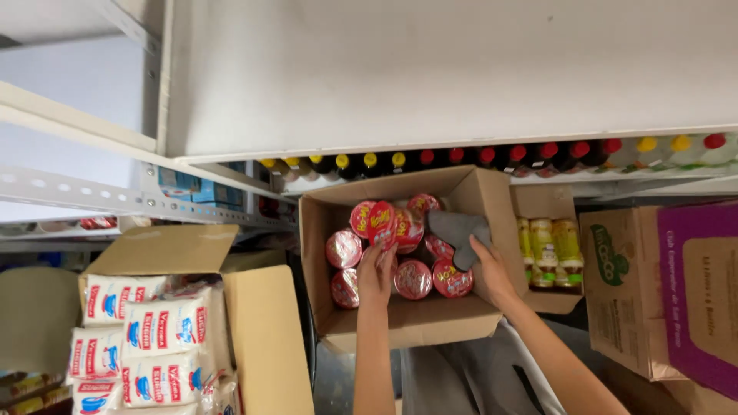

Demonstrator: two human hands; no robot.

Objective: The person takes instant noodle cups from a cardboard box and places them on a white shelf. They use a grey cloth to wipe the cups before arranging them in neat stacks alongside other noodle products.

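An open cardboard box [407,323] rests on my lap, filled with several round red-lidded cups [413,278]. My left hand [376,269] grips one red-lidded cup [380,224] and holds it tilted on edge above the others. My right hand [490,269] is inside the box at its right side, holding a grey cloth [458,230] against the cups there.
A white shelf [430,146] hangs above, with dark bottles with yellow and red caps [461,157] under its edge. Left stands an open box of white packets [157,338]. Right are a box of yellow jars [550,250], a brown carton [623,292] and a purple carton [703,292].
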